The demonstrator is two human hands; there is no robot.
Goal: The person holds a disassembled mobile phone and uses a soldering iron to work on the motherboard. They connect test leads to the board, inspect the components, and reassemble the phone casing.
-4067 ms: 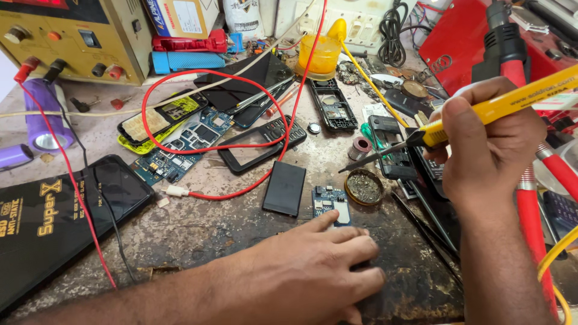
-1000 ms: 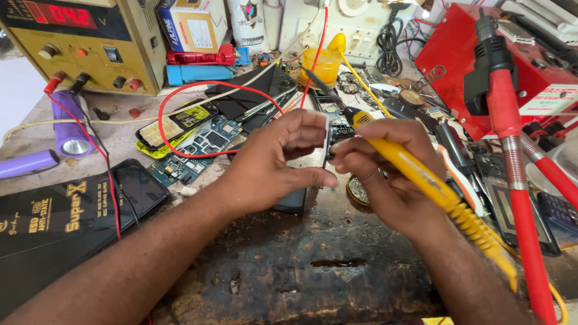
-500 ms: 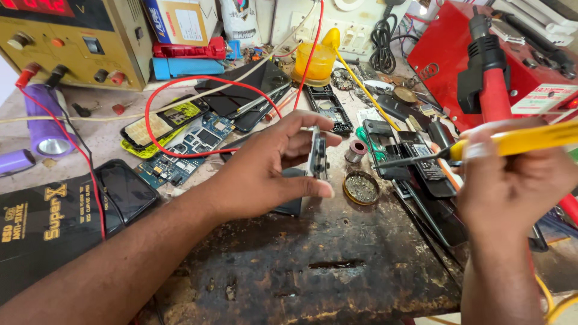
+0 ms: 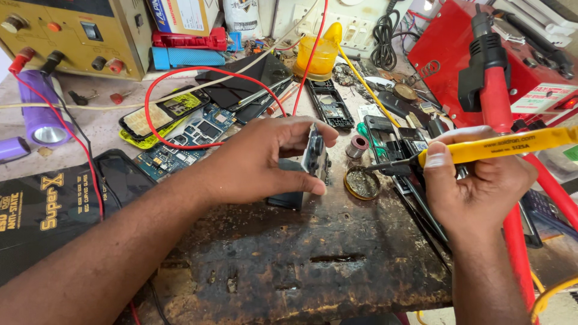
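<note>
My left hand (image 4: 265, 159) pinches a small circuit board (image 4: 313, 153) on edge between thumb and fingers, above a black battery (image 4: 288, 197) lying on the scorched wooden board (image 4: 313, 253). My right hand (image 4: 475, 180) grips a yellow-handled soldering iron (image 4: 500, 147); its dark tip points left and hovers over a round tin of flux (image 4: 362, 182). The tip is a short way right of the held circuit board, not touching it.
A yellow power supply (image 4: 72, 30) stands at the back left with red leads (image 4: 180, 108) looping over phone boards (image 4: 186, 138). A red hot-air tool (image 4: 490, 90) and red station (image 4: 512, 60) sit right. Phone frames, a solder spool (image 4: 359, 145), a black mat (image 4: 42, 210) and purple cells (image 4: 39, 114) lie around.
My right hand pulled the iron away from the circuit board to the right and now brings its tip down over the flux tin. My left hand keeps holding the board on edge.
</note>
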